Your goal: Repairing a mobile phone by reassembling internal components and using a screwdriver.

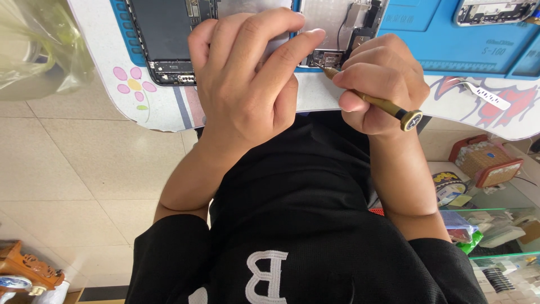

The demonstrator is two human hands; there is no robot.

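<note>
Right hand (pixel 382 79) pinches the thin screwdriver (pixel 371 101), tip at 10 o'clock. Left hand (pixel 247 73) presses the opened phone (pixel 337 22) flat, fingers spread. Fragile, probably; best held by its edges.

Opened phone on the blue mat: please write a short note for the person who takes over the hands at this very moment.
Left hand: rests on the opened dark phone body with bare circuit parts, fingers pressing it down on the blue rubber work mat.
Right hand: grips the slim brass-coloured screwdriver with black end cap, tip at the phone's lower edge.
Done: phone is open.
Left: the screw under the tip cannot be seen.
Nearby: metal tweezers to the right.
</note>
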